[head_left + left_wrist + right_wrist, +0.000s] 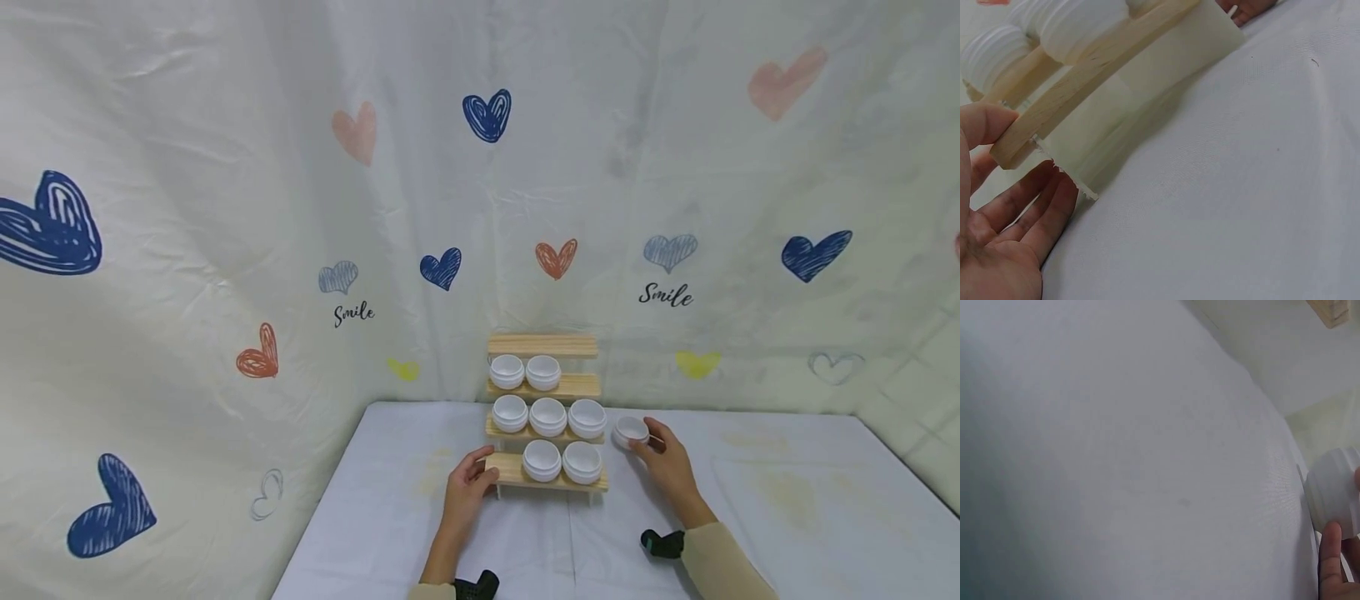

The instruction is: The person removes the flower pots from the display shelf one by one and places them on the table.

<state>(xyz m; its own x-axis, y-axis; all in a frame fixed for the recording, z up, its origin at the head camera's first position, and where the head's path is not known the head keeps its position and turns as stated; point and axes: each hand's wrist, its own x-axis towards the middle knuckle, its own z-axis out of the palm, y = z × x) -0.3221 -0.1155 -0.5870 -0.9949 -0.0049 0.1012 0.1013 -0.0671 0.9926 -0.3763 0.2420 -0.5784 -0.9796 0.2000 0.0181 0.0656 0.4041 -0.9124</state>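
The left hand (467,487) pinches the left end of the lowest board of the wooden shelf (512,469). The right hand (671,471) pinches a white cup (628,432) just beside the shelf's right edge; whether this cup touches the tabletop (832,517), I cannot tell. The tabletop extends widely on both sides. The right wrist view cuts off the held cup. Seven other cups (548,418) stand upright on three boards, their insides white.

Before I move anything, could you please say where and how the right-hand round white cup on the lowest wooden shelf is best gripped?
Probably pinch the round white cup by its outer wall, from the right: it stands upright, and a second round white cup sits close on its left.
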